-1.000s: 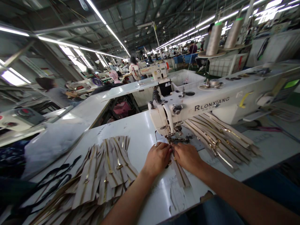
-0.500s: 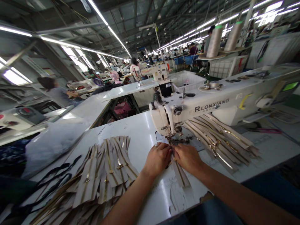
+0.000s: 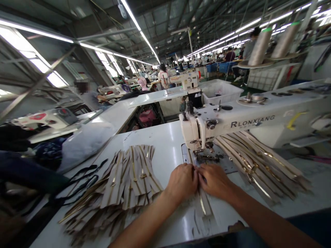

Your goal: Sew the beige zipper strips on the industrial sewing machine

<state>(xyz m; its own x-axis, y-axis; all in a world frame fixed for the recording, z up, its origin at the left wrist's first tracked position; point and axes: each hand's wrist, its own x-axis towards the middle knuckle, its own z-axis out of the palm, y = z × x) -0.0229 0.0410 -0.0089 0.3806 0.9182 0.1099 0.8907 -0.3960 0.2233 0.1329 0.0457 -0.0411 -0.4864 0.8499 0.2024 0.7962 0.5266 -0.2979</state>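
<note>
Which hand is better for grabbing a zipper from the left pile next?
Probably the left hand: it's nearer that pile, while the right hand sits farther off. Both hands are on one zipper, though.

The left forearm (image 3: 148, 220) is rising bare from the bottom edge, slanting up and rightward, while the right forearm (image 3: 263, 213) is coming in bare from the lower right and slanting up and leftward. Both wrists are lying low, running on smoothly from the forearms. The left hand (image 3: 183, 182) is turning its back upward, fingers curling inward and closing. The right hand (image 3: 215, 182) is mirroring it, fingers bending in a pinch. The hands are meeting closely at their fingertips.
</note>
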